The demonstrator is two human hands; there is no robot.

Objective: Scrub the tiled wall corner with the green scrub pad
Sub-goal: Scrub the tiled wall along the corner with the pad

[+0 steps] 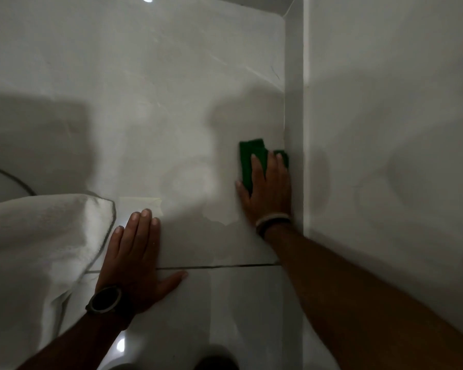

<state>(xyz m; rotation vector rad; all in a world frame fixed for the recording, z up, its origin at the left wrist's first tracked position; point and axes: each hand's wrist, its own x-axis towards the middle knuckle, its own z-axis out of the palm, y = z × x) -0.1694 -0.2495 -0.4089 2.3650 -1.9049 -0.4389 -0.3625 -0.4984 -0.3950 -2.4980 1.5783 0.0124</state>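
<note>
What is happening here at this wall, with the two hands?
A person is working on a tiled wall. The right hand presses a green scrub pad flat on the tile, right beside the corner. The left hand rests open on the wall, next to a white cloth.

The green scrub pad (247,162) lies flat against the glossy, pale tiled wall (158,76), just right of the frame's centre. Its right edge touches the vertical wall corner (294,102). The pad is dark green and creased, and its lower part is hidden. A dark grout line (225,266) runs horizontally below it.
</note>
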